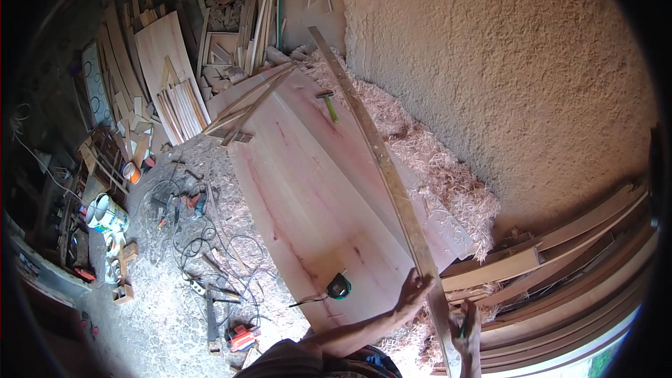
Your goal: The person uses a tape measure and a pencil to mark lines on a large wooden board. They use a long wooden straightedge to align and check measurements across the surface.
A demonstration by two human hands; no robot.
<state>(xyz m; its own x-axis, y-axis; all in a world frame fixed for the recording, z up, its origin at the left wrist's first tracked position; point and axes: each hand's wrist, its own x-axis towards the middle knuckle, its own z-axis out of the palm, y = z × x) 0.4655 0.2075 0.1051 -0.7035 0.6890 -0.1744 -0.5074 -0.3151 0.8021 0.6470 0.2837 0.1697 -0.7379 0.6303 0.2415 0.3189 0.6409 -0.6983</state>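
A long, narrow wooden board [385,168] runs from near my body up over large pale wooden sheets [294,168]. My left hand [413,295] reaches across and is closed on the board's left edge, fingers over the top. Beside the right edge, closer to me, my right hand [467,332] is closed around a thin green thing [464,323], perhaps a pencil; it is too small to be sure. On the near sheet lies a dark green tape measure [339,286] with a bit of tape drawn out. A hammer [327,106] with a green handle rests farther up.
Wood shavings [448,185] pile along the rough wall [504,84]. Stacked planks [560,287] stand at right. Cables [192,245], hand tools and a red power tool [243,337] litter the floor at left, near a white bucket [108,213]. Thin strips [248,108] cross the sheets' far end.
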